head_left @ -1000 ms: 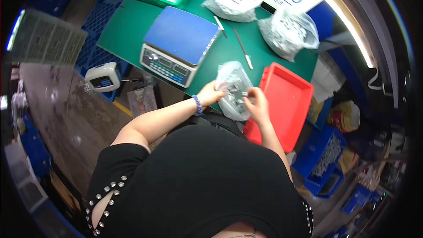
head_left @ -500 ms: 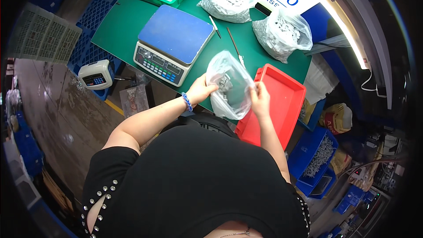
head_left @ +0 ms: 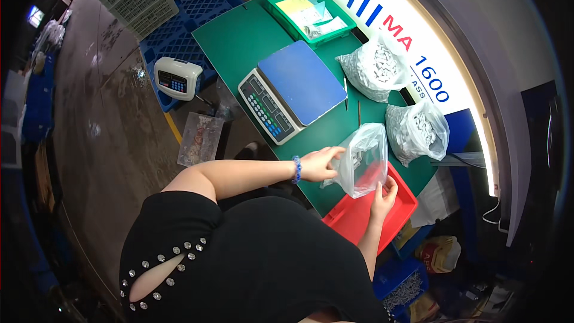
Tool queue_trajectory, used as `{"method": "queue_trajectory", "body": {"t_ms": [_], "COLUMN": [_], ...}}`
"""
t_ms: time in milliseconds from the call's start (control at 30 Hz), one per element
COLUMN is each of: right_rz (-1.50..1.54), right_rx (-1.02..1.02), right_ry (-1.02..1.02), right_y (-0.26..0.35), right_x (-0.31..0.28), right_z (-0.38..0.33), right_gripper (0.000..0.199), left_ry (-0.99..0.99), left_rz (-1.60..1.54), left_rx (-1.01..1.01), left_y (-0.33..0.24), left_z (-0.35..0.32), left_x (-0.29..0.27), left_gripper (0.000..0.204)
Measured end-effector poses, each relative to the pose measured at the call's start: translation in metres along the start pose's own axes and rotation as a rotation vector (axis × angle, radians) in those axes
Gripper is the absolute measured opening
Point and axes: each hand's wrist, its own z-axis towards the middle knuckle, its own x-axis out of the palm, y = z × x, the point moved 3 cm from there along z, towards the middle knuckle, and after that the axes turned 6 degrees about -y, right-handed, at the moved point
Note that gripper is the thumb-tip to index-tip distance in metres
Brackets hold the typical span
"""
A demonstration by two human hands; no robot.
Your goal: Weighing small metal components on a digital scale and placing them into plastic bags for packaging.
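A clear plastic bag (head_left: 372, 171) hangs wide-mouthed over the near end of the green table, with small white-grey pieces (head_left: 357, 158) inside. At its left side, my left hand (head_left: 320, 164), a blue bracelet at the wrist, has its fingers closed on the plastic. My right hand (head_left: 383, 198) pinches the bag's lower right edge between thumb and fingers. Beneath the bag and my right hand lies a shallow red tray (head_left: 402, 210), partly covered by them. Left of the bag stands a counting scale (head_left: 302, 84) with a bare blue platform.
Two open bags of small white pieces, one farther back (head_left: 373, 72) and one nearer (head_left: 415, 131), stand along the lit sign. A green tray (head_left: 326, 39) holds papers. A pen (head_left: 346, 94) and a thin brown rod (head_left: 359, 113) lie on the green table (head_left: 224, 39).
My view has turned, so the table sits farther right and lower in it. Both hands still hold the bag. The left hand's fingers have shifted on the bag's left side.
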Motion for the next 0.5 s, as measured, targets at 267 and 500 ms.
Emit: {"method": "queue_trajectory", "body": {"t_ms": [267, 500], "right_rz": [-0.162, -0.033], "right_rx": [-0.378, -0.44], "right_ry": [-0.046, 0.695], "right_y": [0.12, 0.205], "right_x": [0.06, 0.242], "right_z": [-0.046, -0.123], "right_gripper": [0.032, 0.014], "left_ry": [0.216, 0.019], "left_rz": [-0.097, -0.252], "left_rx": [-0.188, -0.236], "left_y": [0.046, 0.122], "left_z": [-0.055, -0.131], "left_x": [-0.05, -0.156], "left_gripper": [0.041, 0.036]}}
